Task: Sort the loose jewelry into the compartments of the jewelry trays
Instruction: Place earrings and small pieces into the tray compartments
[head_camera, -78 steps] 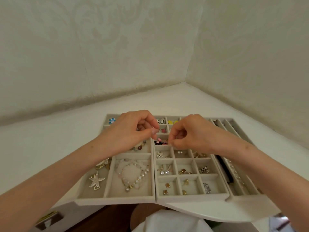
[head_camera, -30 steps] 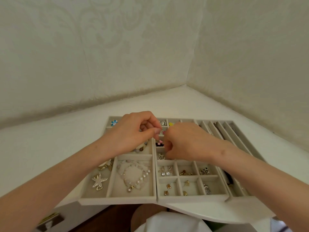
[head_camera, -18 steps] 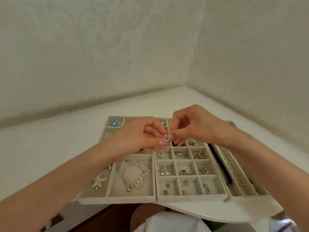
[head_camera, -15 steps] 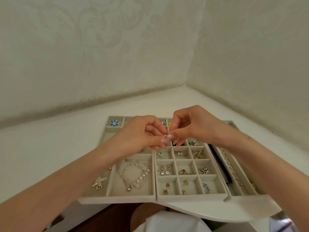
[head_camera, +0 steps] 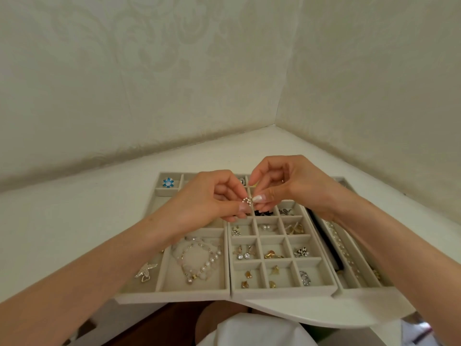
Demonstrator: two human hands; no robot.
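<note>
Head view: a small studded hoop (head_camera: pixel 247 201) is pinched between the fingertips of the left hand (head_camera: pixel 204 206) and the right hand (head_camera: pixel 289 186). It is held up over the far cells of the grid tray (head_camera: pixel 282 292). The hands are no longer sunk among those cells, as a second ago. The hoop is judged picked up but not yet sorted, with no cell chosen.

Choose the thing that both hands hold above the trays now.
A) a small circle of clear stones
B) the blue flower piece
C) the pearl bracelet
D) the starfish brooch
A: the left hand and the right hand pinch the small circle of clear stones between their fingertips, while the pearl bracelet, the starfish brooch and the blue flower piece lie in compartments of the left tray.
</note>
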